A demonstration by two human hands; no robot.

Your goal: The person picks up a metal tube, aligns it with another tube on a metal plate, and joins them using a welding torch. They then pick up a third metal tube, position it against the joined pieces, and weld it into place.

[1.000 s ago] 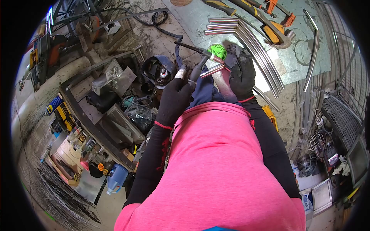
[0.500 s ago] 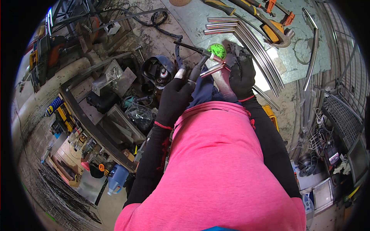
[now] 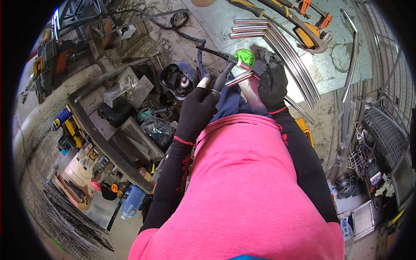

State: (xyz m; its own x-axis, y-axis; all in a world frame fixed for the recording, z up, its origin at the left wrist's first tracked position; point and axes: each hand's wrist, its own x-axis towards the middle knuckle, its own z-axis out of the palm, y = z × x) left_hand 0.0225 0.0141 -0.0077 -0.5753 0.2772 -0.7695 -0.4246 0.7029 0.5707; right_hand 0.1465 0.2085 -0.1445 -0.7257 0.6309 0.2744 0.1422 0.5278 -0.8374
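My left hand (image 3: 197, 108), in a black glove, is wrapped round the dark handle of a welding torch (image 3: 224, 76). The torch's pinkish nozzle points at a short bent metal tube (image 3: 239, 79). Closed in a dark glove, my right hand (image 3: 272, 82) is at the other end of this tube, whose far part it hides. A bright green disc (image 3: 244, 57) shows just beyond the nozzle. Right of my right hand, several bent shiny tubes (image 3: 288, 58) lie side by side on a metal sheet (image 3: 338, 52).
At the left stands a dark-framed bin (image 3: 93, 125) with metal pieces and a clear bag. Beside it is a blue round container (image 3: 173, 78) holding a spray can. A hammer (image 3: 318, 43) lies at the top right; a single bent tube (image 3: 350, 60) is further right. A blue jug (image 3: 132, 200) stands lower left.
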